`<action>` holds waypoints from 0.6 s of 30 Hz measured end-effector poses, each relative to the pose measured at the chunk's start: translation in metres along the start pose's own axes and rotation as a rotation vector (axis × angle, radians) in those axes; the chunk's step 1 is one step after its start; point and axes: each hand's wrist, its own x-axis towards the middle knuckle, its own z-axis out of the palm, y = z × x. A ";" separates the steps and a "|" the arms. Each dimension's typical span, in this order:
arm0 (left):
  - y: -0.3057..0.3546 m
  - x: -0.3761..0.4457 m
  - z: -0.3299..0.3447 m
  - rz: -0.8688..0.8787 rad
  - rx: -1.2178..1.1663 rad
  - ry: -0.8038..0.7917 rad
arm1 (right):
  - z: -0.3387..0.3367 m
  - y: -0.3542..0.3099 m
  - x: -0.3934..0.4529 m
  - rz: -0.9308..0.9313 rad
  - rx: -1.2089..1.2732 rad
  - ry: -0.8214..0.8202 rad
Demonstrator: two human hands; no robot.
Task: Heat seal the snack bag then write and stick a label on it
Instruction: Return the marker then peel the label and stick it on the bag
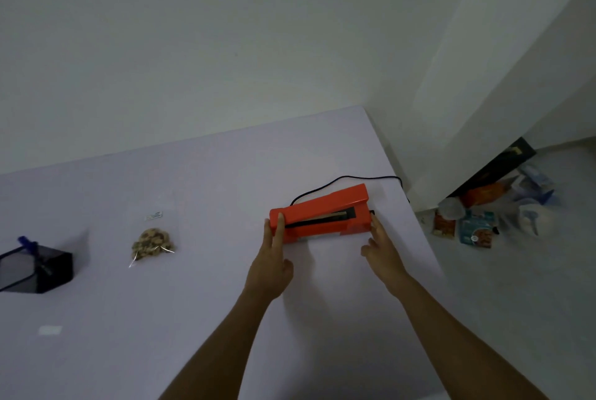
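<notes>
The orange heat sealer [319,213] lies on the pale counter [200,296] near its right edge, slanted so that its far end points toward the back corner; its black cord [348,178] loops behind it and drops over that edge. The left hand [272,257] has straight fingers laid against the sealer's near left end, fingertips on the top face; the right hand [383,253] is open too, fingers extended and touching the sealer's right end, with only a narrow strip of counter between it and the edge. The clear snack bag [154,236], its brown contents bunched at the bottom, lies flat well to the left of the sealer, with a broad bare stretch of counter between them. A small white label [50,330] sits nearer the front left; a dark box [38,269] with a blue pen [27,243] stands at the far left edge of view. Beyond the right edge, packets [477,232] lie scattered on the floor [516,303].
</notes>
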 end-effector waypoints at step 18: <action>-0.090 0.063 -0.097 -0.152 0.025 0.150 | 0.111 -0.098 0.087 -0.042 -0.133 -0.268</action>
